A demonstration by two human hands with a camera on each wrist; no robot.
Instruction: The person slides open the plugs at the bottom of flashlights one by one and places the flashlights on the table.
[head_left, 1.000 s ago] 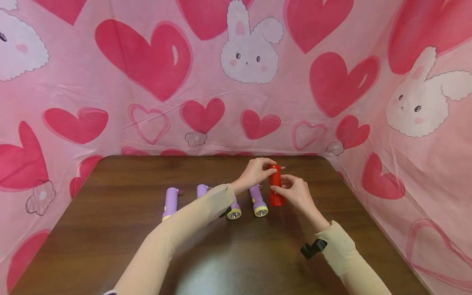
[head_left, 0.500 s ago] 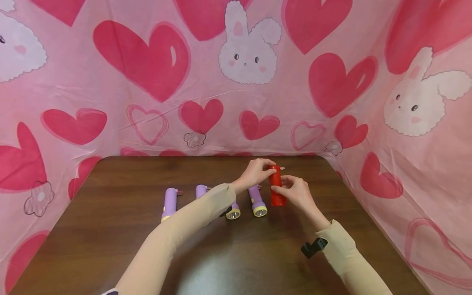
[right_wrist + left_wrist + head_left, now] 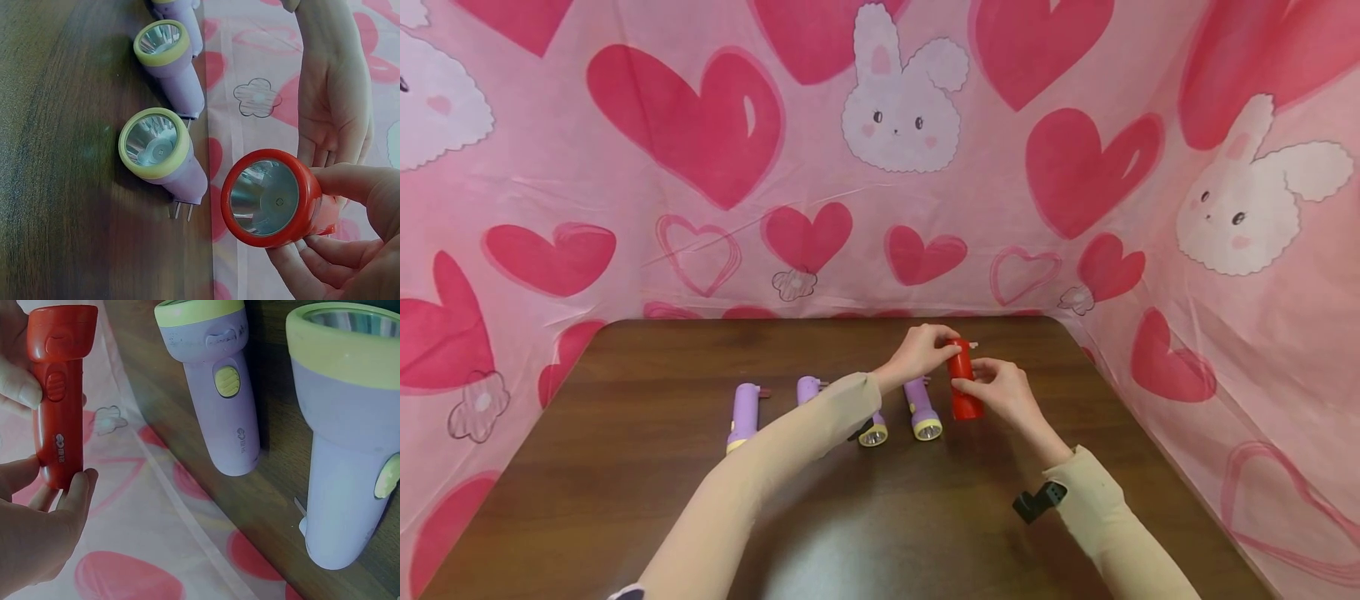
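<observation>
A red flashlight (image 3: 961, 367) is held between both hands at the right end of the row, with its lens end toward the person. My left hand (image 3: 919, 352) pinches its tail end between thumb and fingers. The right hand (image 3: 1006, 396) grips it nearer the head, thumb on the side close to the switch, as the left wrist view shows. Small metal prongs stick out near the tail. In the right wrist view, the red flashlight's lens (image 3: 265, 197) looks unlit. Beside it on the table lies a purple flashlight with a yellow rim (image 3: 922, 408).
More purple flashlights lie to the left: one at the far left (image 3: 746, 412), another (image 3: 808, 388) mostly behind the left sleeve, and one (image 3: 874, 431) partly covered by the left wrist. A pink cloth with hearts and rabbits (image 3: 820, 167) hangs behind the brown table (image 3: 880, 533).
The red flashlight has tilted slightly, its lens end shifting a little to the right. Both hands keep their hold, and the purple flashlights stay where they lie.
</observation>
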